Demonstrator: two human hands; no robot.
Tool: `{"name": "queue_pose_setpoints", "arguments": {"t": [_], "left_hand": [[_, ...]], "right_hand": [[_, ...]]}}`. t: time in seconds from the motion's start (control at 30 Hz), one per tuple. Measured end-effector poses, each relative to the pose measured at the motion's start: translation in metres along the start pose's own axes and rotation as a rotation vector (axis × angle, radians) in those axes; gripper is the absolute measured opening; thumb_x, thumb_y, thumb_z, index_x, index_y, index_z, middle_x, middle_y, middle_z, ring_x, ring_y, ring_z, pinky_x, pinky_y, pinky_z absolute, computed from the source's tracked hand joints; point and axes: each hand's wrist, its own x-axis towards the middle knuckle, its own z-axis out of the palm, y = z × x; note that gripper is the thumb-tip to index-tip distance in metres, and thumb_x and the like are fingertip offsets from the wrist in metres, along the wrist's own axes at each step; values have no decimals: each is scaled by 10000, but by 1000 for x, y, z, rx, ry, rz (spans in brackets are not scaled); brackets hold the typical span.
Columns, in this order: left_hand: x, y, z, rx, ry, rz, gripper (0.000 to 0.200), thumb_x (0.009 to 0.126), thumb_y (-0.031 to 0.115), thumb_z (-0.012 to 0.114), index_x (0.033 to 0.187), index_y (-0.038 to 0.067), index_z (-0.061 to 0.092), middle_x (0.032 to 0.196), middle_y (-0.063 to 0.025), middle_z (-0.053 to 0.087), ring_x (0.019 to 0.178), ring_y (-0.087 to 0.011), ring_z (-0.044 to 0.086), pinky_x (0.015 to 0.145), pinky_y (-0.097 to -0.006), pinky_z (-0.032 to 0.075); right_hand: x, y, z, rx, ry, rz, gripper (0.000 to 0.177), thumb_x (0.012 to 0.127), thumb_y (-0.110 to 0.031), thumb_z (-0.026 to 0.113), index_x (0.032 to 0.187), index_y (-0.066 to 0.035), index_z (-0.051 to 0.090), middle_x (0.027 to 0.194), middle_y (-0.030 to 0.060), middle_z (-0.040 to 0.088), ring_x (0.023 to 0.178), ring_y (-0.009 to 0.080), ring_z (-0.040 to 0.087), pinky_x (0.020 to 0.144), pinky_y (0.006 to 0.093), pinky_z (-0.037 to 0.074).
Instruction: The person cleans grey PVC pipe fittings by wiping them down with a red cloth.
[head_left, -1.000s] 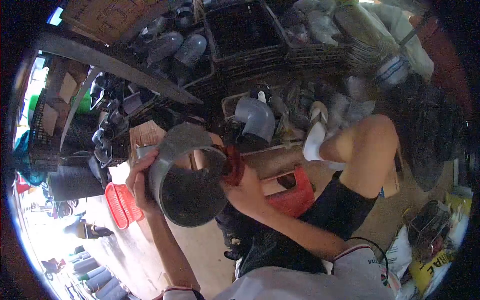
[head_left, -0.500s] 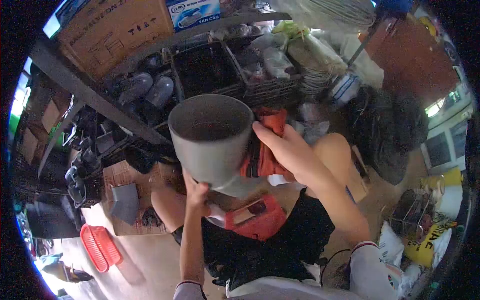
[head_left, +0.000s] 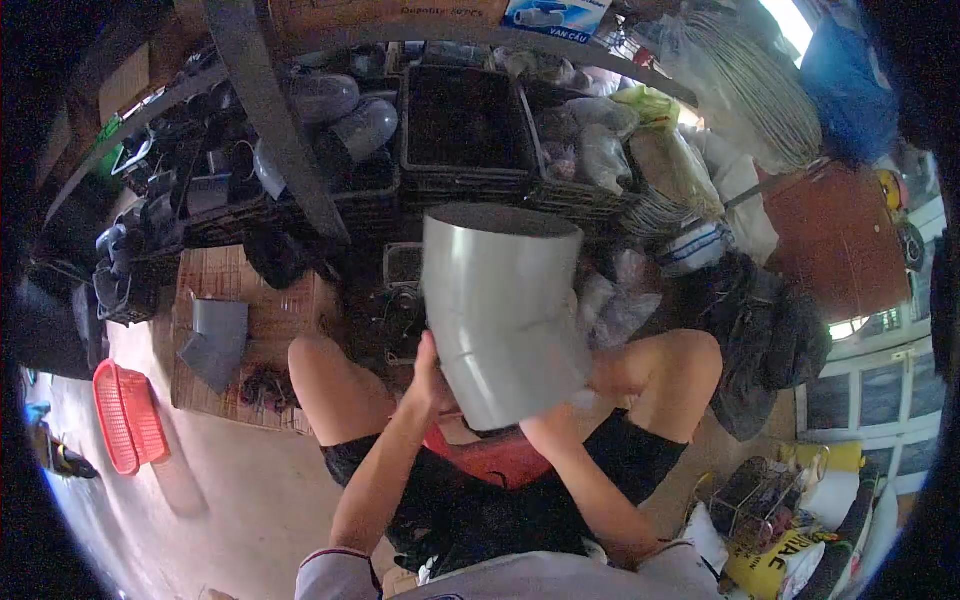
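A large grey plastic pipe elbow (head_left: 505, 310) is held up in front of me between my legs, its wide round mouth facing up and its lower end bent. My left hand (head_left: 428, 375) is closed on its left side, thumb showing along the edge. At the lower right, my right hand (head_left: 548, 425) grips the elbow too, most of its fingers hidden behind it. Below the elbow, between my thighs, lies a red object (head_left: 490, 460) whose kind I cannot make out.
Black crates (head_left: 465, 175) of pipe fittings line the shelf ahead. Another grey elbow (head_left: 217, 340) rests on a cardboard box (head_left: 290, 300) at left, near a red plastic basket (head_left: 130, 418) on the floor. A metal post (head_left: 270, 120) slants down at left. A wire rack (head_left: 755, 495) stands at right.
The elbow has turned from its open mouth facing me to showing its outer side, and moved right. My right hand went from its upper right, with a red cloth, to its lower end; the cloth is out of sight.
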Motion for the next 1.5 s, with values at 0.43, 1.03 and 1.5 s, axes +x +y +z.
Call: {"name": "queue_pose_setpoints", "arguments": {"t": [0.43,1.03,1.5], "left_hand": [[30,32,-3,-374,56,191,862,864,747,376,1422,90,393,1353,-146,497,1225,-313,506,1022,-478,426],[46,-8,-51,-18,36,206,863,855,735,367,1404,71,415,1350,-137,505,1182,-300,523,961,-448,467],[36,-6,-86,131,286,215,847,893,712,338,1453,77,343,1385,-144,468,1230,-321,477,989,-461,439]], "right_hand": [[12,9,-4,418,-582,252,385,892,-140,609,1254,-24,548,1217,125,613,1067,213,599,925,350,471],[70,23,-36,523,-320,446,766,990,-569,328,1450,43,280,1464,160,355,1358,277,322,1120,340,237],[26,22,-19,851,-193,466,592,1020,-438,396,1407,10,380,1396,108,460,1290,233,397,1123,358,258]]}}
